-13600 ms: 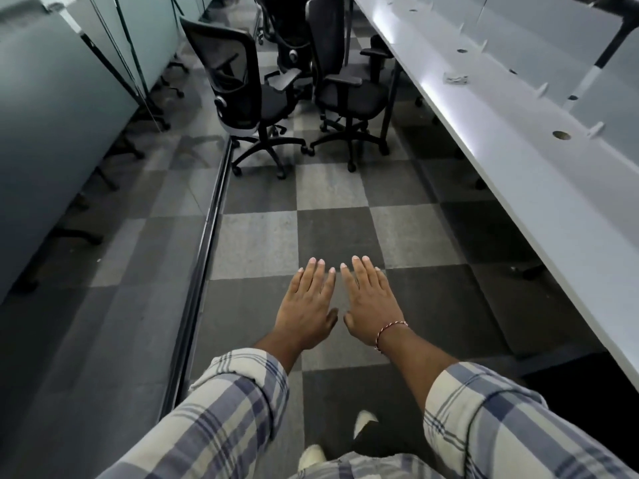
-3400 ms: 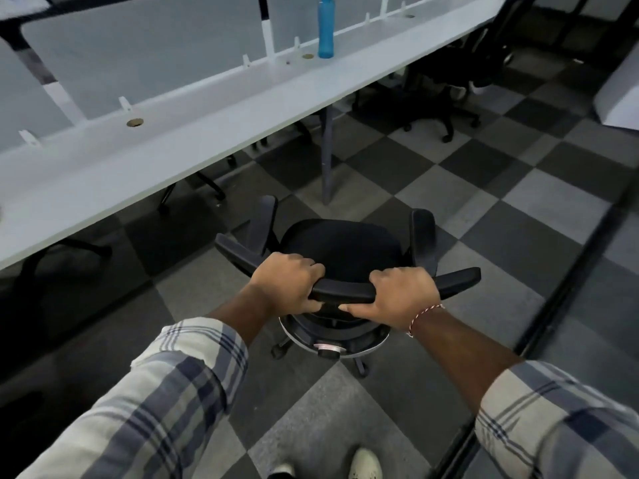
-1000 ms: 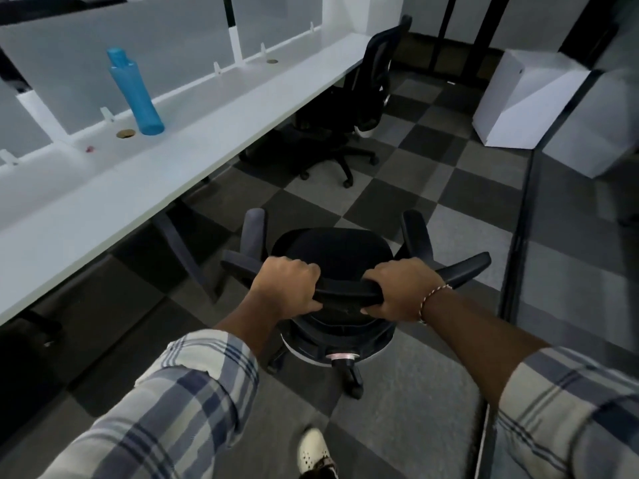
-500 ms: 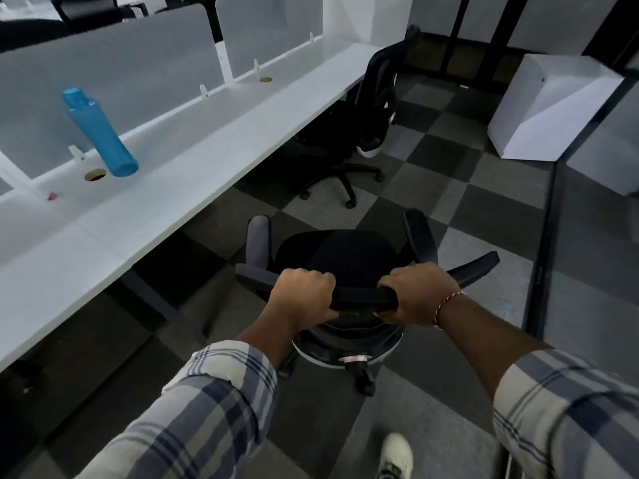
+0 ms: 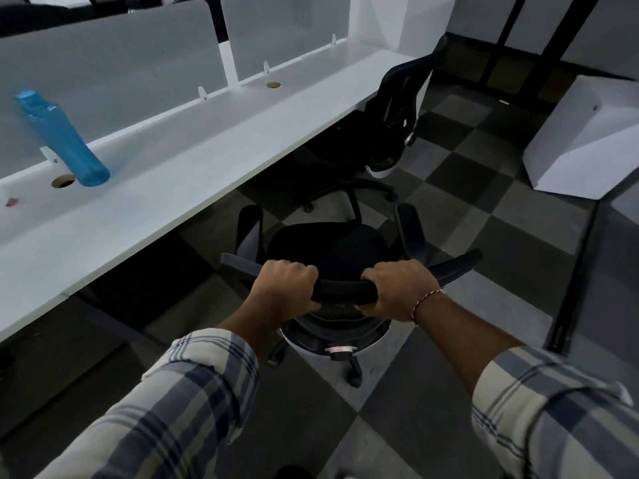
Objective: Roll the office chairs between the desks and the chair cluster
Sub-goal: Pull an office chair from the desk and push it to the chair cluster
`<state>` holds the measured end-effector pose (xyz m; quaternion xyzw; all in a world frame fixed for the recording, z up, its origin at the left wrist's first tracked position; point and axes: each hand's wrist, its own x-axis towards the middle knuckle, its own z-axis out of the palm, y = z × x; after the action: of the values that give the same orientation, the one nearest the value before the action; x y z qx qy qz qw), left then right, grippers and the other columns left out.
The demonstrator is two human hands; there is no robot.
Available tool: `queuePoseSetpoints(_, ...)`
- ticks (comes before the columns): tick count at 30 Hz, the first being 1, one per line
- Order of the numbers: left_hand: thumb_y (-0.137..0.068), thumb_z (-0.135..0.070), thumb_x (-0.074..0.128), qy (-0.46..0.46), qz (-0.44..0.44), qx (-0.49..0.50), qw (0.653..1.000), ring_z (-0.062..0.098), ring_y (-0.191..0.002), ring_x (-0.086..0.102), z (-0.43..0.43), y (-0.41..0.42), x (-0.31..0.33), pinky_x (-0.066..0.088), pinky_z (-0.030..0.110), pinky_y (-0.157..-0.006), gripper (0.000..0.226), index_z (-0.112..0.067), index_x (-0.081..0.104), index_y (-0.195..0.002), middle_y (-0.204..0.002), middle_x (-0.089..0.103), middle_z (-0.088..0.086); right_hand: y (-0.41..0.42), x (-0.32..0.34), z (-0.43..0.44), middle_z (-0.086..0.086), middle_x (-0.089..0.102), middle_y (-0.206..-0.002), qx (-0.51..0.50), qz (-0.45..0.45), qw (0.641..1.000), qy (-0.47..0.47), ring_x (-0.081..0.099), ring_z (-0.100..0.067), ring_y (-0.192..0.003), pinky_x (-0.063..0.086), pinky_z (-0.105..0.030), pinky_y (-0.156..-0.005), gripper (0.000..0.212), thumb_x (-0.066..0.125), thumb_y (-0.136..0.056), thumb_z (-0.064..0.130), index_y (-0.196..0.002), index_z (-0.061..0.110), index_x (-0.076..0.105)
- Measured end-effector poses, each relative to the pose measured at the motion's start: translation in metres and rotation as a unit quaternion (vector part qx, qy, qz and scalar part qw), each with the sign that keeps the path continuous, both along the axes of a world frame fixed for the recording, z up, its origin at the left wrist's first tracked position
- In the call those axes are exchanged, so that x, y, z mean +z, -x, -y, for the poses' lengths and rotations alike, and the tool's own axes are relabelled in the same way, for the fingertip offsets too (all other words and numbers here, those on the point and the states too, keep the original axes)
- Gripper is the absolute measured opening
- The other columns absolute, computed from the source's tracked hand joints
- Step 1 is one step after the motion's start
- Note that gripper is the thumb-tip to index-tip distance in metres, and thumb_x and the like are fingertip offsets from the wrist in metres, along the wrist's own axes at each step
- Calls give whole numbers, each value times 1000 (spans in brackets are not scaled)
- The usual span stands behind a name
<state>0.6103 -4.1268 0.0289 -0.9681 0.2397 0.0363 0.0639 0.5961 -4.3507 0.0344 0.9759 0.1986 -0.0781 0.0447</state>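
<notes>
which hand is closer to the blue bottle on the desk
Left. The left hand grips the office chair backrest on the side toward the blue bottle; the right hand grips it farther over, away from the bottle.

Parked chair point(image 5: 403, 98) just ahead, desk point(image 5: 207, 160) close on the left, open carpet point(image 5: 484, 233) rightward.

From my screen I see a plaid left sleeve point(image 5: 179, 402) and right sleeve point(image 5: 553, 416), cream cloth crossed with navy and grey-blue stripes. Both end partway up the forearm with loose, crumpled cuffs. A thin red-and-white thread bracelet point(image 5: 427, 300) circles the wrist just behind the right hand point(image 5: 397, 292).
</notes>
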Motion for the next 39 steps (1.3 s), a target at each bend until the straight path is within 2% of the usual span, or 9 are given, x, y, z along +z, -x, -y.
queuePoseSetpoints(3,-85,-59,61,-1,3,12,1000,12,-70,51,16,-34,1,37,30,-64,36,-26,57,-97,-73,46,-11,-39,0,17,8,62,-94,8,2,1000,-3,63,-16,-84,47,-33,-72,43,51,-80,68,-102,32,58)
queuePoseSetpoints(9,-82,-60,61,6,14,23,1000,14,-75,61,44,-102,0,41,30,-64,37,-27,59,-98,-73,48,-12,-115,0,46,7,63,-97,26,-3,1000,4,64,-19,-90,45,-34,-74,43,55,-78,66,-103,31,56)
queuePoseSetpoints(12,-81,-59,62,10,32,30,999,16,-77,62,58,-133,0,37,30,-64,37,-26,58,-97,-78,55,-9,-151,2,58,7,62,-97,26,-27,999,3,63,-20,-91,46,-35,-75,33,59,-78,55,-101,32,55)
queuePoseSetpoints(16,-81,-59,63,17,27,56,998,14,-70,51,74,-167,2,35,30,-64,36,-27,57,-98,-77,51,-10,-191,3,72,7,62,-98,24,-33,999,-1,62,-20,-89,49,-36,-77,26,60,-79,44,-101,32,55)
queuePoseSetpoints(20,-78,-57,64,-4,27,73,997,20,-85,65,92,-187,4,38,31,-66,35,-29,62,-100,-88,64,-5,-214,2,84,7,63,-93,38,-26,999,0,62,-19,-87,44,-32,-70,23,62,-78,42,-98,33,55)
queuePoseSetpoints(25,-78,-54,65,-24,6,104,994,21,-88,65,110,-177,4,45,31,-69,35,-29,63,-103,-92,66,-4,-212,3,101,9,53,-78,70,-32,997,-3,62,-19,-82,41,-30,-68,18,63,-79,39,-96,32,59)
queuePoseSetpoints(29,-81,-52,65,-36,-12,147,988,17,-81,59,138,-146,9,40,30,-67,31,-30,63,-101,-82,54,-7,-197,10,124,8,50,-75,129,-34,991,2,57,-19,-75,38,-29,-66,14,62,-81,38,-94,31,61)
queuePoseSetpoints(33,-79,-55,64,-36,-31,192,980,19,-87,63,164,-109,12,39,31,-67,31,-32,63,-100,-92,64,-6,-179,14,146,8,53,-77,183,-49,982,5,63,-20,-81,41,-30,-67,17,61,-81,40,-96,31,63)
queuePoseSetpoints(39,-80,-56,63,-25,-53,235,970,17,-84,62,190,-46,18,38,31,-66,29,-32,62,-97,-92,64,-7,-143,12,168,5,65,-87,252,-64,966,5,64,-20,-82,50,-33,-73,20,61,-80,40,-97,31,64)
